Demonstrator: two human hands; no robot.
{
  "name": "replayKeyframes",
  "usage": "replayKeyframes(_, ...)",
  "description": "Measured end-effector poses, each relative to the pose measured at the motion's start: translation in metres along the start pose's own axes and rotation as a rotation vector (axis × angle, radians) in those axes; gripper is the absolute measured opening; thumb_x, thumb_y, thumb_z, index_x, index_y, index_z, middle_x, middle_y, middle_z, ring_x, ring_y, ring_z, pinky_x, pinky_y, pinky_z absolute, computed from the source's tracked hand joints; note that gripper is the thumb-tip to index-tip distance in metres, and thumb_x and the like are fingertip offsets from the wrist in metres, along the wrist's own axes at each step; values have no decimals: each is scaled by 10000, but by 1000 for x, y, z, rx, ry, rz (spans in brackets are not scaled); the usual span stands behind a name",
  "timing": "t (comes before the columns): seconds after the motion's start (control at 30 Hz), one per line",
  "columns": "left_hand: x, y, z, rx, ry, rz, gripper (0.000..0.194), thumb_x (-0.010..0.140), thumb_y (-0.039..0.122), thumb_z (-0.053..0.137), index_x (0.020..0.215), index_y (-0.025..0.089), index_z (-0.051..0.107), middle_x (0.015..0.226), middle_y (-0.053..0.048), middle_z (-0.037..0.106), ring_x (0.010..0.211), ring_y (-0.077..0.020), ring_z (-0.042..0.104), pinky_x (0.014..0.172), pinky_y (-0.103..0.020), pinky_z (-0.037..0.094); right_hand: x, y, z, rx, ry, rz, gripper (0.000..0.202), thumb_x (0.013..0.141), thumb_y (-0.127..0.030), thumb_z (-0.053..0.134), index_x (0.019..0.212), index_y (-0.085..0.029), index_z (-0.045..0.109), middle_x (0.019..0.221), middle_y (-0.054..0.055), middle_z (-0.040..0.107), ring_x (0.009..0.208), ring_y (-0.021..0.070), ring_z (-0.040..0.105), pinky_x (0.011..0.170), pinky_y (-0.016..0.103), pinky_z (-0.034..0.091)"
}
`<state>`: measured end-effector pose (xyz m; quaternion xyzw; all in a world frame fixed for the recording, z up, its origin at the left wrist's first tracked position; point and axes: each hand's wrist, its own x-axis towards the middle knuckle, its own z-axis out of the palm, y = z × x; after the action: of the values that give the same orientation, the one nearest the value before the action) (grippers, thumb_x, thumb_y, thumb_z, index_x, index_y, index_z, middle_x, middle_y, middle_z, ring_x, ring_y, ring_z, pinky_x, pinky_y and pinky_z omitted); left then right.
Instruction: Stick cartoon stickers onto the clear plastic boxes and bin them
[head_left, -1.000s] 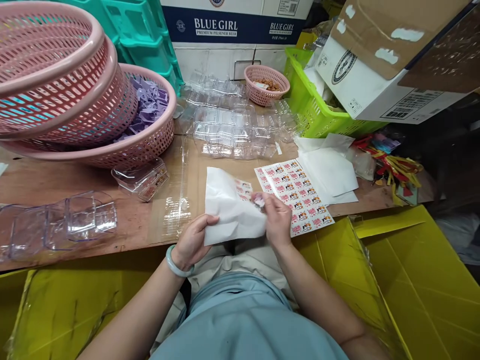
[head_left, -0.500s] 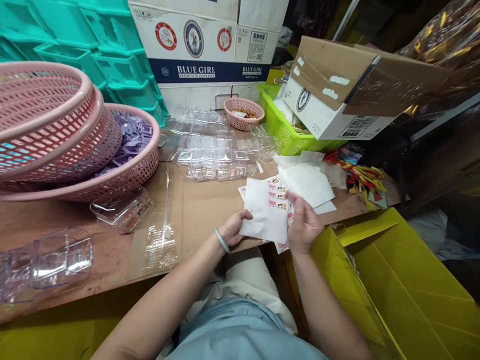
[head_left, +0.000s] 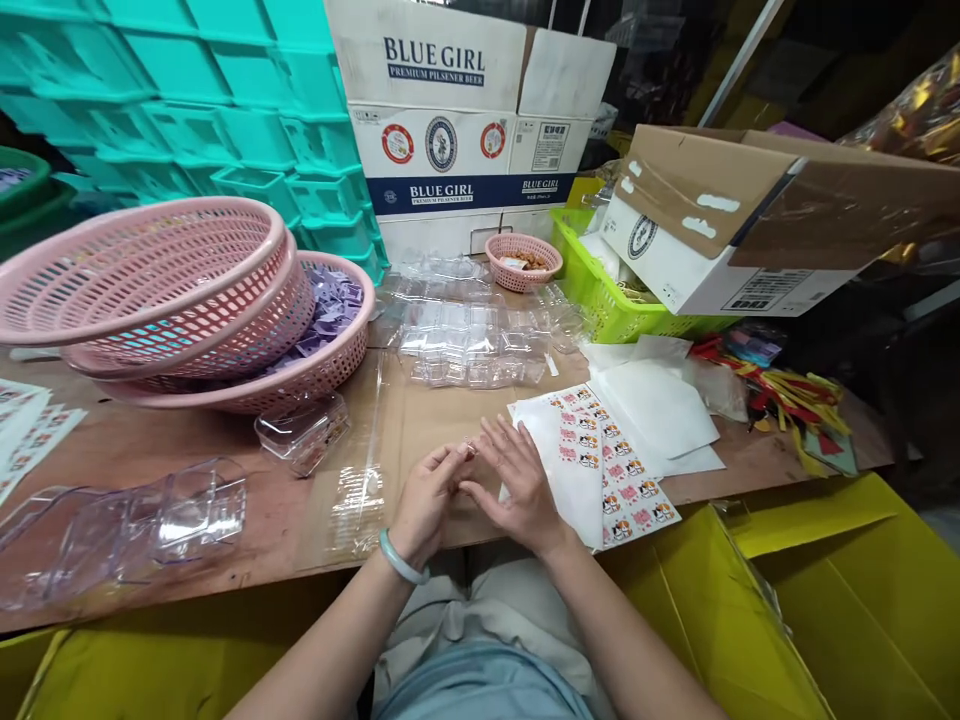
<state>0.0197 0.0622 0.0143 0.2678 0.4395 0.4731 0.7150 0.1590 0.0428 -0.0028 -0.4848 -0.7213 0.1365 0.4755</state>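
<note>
My left hand [head_left: 424,500] is closed in a pinch above the cardboard, with a tiny pale and reddish piece at the fingertips, too small to name. Close beside it, my right hand [head_left: 521,485] has its fingers stretched out and spread, the thumb near the left fingers. To the right of both hands, a white backing sheet with a few stickers [head_left: 559,455] lies partly over a sheet of cat stickers [head_left: 637,490]. The right hand covers part of the white sheet's left edge. Behind the hands are clear plastic trays [head_left: 469,335].
Pink baskets [head_left: 330,350] with purple pieces stand at the left. A small pink basket [head_left: 525,262], a lime-green basket [head_left: 622,318] and a cardboard box [head_left: 697,270] are at the back. White sheets [head_left: 660,405] lie right. A clear plastic tray [head_left: 127,530] lies front left.
The white sheet with stickers, held in both hands before, now lies on the sticker sheet. Both hands have moved left of it and come together. The view has shifted.
</note>
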Motion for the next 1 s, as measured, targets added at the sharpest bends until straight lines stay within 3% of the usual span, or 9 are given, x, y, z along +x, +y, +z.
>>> replayKeyframes(0.1, 4, 3, -10, 7, -9, 25, 216, 701, 354, 763, 786, 160, 716, 890, -41, 694, 879, -156, 618, 804, -251, 484, 3, -2, 4, 371, 131, 406, 536, 800, -417, 686, 1288, -255, 538, 1304, 110, 593, 1206, 269, 564, 1003, 463, 480)
replayKeyframes(0.23, 11, 4, -19, 236, -114, 100, 298, 777, 411, 685, 920, 151, 716, 969, -88, 694, 941, -201, 619, 874, -303, 466, 13, 7, 3, 846, 79, 790, 281, 764, -425, 724, 881, -175, 674, 786, 21, 667, 715, 143, 639, 708, 293, 545)
replayKeyframes(0.37, 42, 20, -24, 605, 153, 480, 429, 790, 415, 667, 1153, 190, 623, 1207, -127, 587, 1144, -259, 546, 991, -388, 421, 23, 17, -7, 886, 353, 818, 241, 680, -353, 807, 776, -181, 669, 688, -32, 636, 624, 90, 575, 655, 232, 493)
replayKeyframes(0.47, 84, 54, -24, 861, 323, 856, 527, 823, 385, 630, 1307, 223, 501, 1454, -141, 377, 1386, -273, 311, 1154, -440, 223, 27, 17, -10, 879, 352, 823, 225, 700, -367, 788, 778, -189, 675, 728, -16, 670, 655, 109, 603, 689, 262, 505)
replayKeyframes(0.53, 115, 80, -24, 995, 317, 879, 662, 787, 401, 670, 1377, 222, 428, 1503, -145, 312, 1443, -304, 174, 1182, -473, 116, 26, 14, -7, 890, 284, 819, 214, 728, -383, 762, 800, -196, 687, 784, 2, 694, 688, 122, 627, 729, 285, 517)
replayKeyframes(0.63, 144, 106, -31, 1128, 78, 685, 830, 684, 445, 760, 1394, 182, 420, 1388, -170, 426, 1373, -353, 305, 1149, -497, 204, 21, 9, 0, 885, 198, 773, 207, 775, -385, 720, 886, -212, 701, 901, 25, 713, 781, 141, 655, 805, 311, 524)
replayKeyframes(0.7, 144, 107, -41, 1157, 55, 637, 861, 627, 458, 799, 1365, 168, 465, 1264, -151, 487, 1260, -340, 434, 1103, -480, 296, 18, 8, 3, 858, 162, 746, 213, 799, -379, 696, 941, -221, 694, 969, 36, 715, 838, 153, 665, 842, 327, 525)
replayKeyframes(0.8, 119, 89, -58, 1154, 140, 722, 706, 599, 407, 824, 1228, 194, 583, 1167, -102, 496, 1176, -300, 490, 1056, -445, 364, 17, 7, 7, 858, 140, 751, 229, 804, -379, 687, 972, -224, 668, 1027, 49, 713, 873, 171, 680, 854, 348, 537)
replayKeyframes(1.0, 68, 51, -70, 1086, 112, 717, 382, 735, 315, 718, 1067, 202, 569, 1435, -159, 382, 1398, -306, 319, 1121, -452, 285, 32, -5, 31, 974, 3, 688, 314, 812, -380, 674, 1076, -224, 603, 1093, 71, 702, 946, 197, 693, 931, 397, 526)
